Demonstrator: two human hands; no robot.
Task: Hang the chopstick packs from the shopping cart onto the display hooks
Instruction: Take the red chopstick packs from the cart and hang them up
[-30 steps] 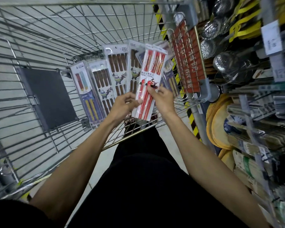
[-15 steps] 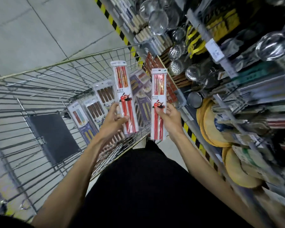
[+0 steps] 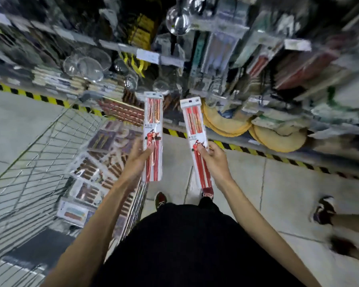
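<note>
The person holds up two packs, one in each hand. The left hand [image 3: 136,160] has its fingers curled round the lower half of a long clear pack of red chopsticks [image 3: 152,121], with the thumb on the front. The right hand [image 3: 215,160] grips a second clear pack of red chopsticks [image 3: 195,125] near its middle in the same way. Both packs stand almost upright in the air, side by side and a little apart, in front of the blurry shop shelves [image 3: 116,47]. On the left is the silver wire shopping cart [image 3: 39,162], with more packs of brown chopsticks [image 3: 95,166] lying in it. Round yellow mats [image 3: 278,139] sit on a low shelf behind the right pack. Another person's dark shoe [image 3: 323,210] is on the floor at the far right.
</note>
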